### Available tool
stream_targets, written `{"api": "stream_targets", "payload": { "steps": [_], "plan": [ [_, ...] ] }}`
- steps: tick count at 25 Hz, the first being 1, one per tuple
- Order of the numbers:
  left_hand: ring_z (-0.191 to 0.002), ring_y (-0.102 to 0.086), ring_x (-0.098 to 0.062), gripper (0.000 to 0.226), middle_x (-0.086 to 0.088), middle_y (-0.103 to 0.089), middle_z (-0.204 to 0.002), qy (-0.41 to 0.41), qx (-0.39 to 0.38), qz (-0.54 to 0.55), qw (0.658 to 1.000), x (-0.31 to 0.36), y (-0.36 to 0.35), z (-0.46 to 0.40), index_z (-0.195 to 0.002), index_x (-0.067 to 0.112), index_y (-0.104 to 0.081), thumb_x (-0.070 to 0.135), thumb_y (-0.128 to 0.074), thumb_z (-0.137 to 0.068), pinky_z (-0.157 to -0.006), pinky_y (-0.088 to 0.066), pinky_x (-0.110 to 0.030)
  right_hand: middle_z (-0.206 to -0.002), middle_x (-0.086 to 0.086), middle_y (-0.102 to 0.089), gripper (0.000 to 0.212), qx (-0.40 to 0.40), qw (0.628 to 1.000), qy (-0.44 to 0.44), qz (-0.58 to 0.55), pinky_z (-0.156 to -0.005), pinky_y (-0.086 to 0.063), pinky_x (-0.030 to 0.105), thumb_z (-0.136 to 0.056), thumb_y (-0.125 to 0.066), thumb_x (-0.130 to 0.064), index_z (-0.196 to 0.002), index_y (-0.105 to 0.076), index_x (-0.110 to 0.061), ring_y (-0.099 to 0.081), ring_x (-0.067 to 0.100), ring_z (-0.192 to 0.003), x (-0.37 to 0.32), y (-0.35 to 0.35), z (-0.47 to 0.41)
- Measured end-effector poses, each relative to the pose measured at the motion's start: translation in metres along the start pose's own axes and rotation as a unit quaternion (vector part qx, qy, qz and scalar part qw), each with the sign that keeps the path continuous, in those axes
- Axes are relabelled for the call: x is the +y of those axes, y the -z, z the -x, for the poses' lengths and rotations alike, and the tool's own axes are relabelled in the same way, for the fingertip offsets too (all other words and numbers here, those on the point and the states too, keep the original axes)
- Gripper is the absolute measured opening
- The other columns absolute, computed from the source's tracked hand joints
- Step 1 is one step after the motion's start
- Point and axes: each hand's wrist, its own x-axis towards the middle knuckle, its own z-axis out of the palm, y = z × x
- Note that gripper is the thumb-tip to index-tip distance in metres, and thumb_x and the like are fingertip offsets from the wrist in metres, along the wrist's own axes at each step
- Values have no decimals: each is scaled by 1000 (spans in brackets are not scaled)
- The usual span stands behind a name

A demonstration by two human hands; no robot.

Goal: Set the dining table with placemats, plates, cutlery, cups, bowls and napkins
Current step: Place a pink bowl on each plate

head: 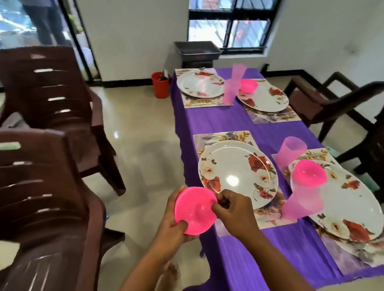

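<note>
Brown plastic chairs (52, 102) on the left. Left hand (173, 222) grips a pink bowl (195, 211) off the table (235, 252) edge, right hand (234, 211) pinching its rim, floral plate (238, 172) just past it.

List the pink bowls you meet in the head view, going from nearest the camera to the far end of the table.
Pink bowl held in both hands → pink bowl on the near right plate → pink bowl at the far right plate.
</note>
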Motion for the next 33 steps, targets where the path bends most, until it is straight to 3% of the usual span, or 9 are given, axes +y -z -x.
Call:
{"api": "stream_targets", "payload": {
  "steps": [4, 11, 15, 19, 21, 23, 26, 29, 33],
  "plan": [
    [-114, -52, -25, 76, 9, -47, -125, 11, -39, -11, 999, 21, 31, -58, -128, 51, -43, 12, -63, -67, -72, -60, -45, -63, -5, -65, 9, 41, 998, -46, -8, -62, -52, 32, -80, -69, -22, -75, -69, -14, -60, 11, -60, -16, -22, -49],
    [-108, -53, -22, 72, 11, -46, -122, 48, -119, -54, 990, 56, 54, -130, -127, 51, -42, 17, -65, -67, -68, -60, -38, -76, 0, -69, 7, 100, 985, -139, -26, -72, -59, 39, -83, -68, -18, -86, -70, -12, -65, 17, -71, -36, -32, -90],
    [-109, -54, -24, 72, 8, -46, -123, 78, -161, -57, 982, 56, 43, -148, -122, 54, -43, 15, -66, -66, -66, -60, -37, -74, 2, -67, 7, 133, 969, -206, 3, -69, -58, 38, -83, -66, -15, -86, -70, -11, -65, 20, -69, -36, -25, -93],
    [-112, -54, -29, 69, 6, -44, -126, 110, -204, -66, 970, 51, 35, -183, -126, 53, -42, 5, -69, -84, -72, -61, -45, -74, 8, -67, 4, 158, 949, -272, -27, -67, -59, 46, -81, -67, -12, -82, -69, -9, -68, 27, -67, -23, -22, -105],
    [-110, -54, -31, 60, 5, -44, -125, 124, -236, -66, 962, 56, 32, -211, -123, 54, -42, 14, -69, -87, -72, -61, -47, -73, 10, -68, 3, 190, 932, -304, -57, -65, -60, 45, -82, -67, -10, -80, -68, -8, -69, 27, -64, -19, -21, -117],
    [-109, -57, -32, 52, 3, -44, -128, 144, -281, -90, 944, 68, 29, -244, -121, 54, -42, 34, -71, -83, -72, -60, -47, -72, 13, -68, 5, 238, 900, -345, -118, -58, -60, 37, -84, -66, -8, -80, -66, -4, -68, 25, -59, -16, -17, -129],
    [-107, -58, -31, 59, -4, -42, -136, 159, -333, -144, 918, 85, 24, -294, -132, 49, -36, 53, -64, -80, -71, -60, -48, -74, 15, -66, 4, 326, 822, -406, -231, -52, -56, 29, -85, -65, -2, -82, -65, 0, -65, 23, -57, -6, -9, -144],
    [-107, -55, -33, 51, -5, -37, -138, 150, -334, -175, 914, 93, 21, -338, -136, 48, -35, 43, -59, -92, -72, -60, -50, -68, 16, -61, 5, 443, 713, -441, -319, -49, -55, 30, -83, -60, 4, -84, -60, -1, -59, 24, -52, 20, 1, -153],
    [-107, -54, -39, 52, -1, -32, -135, 172, -342, -168, 908, 95, 25, -362, -134, 50, -38, 25, -61, -95, -74, -59, -54, -81, 16, -65, 47, 519, 636, -483, -306, -50, -54, 33, -80, -55, 4, -116, -55, -26, -60, 26, -53, 61, -5, -140]
  ]
}}
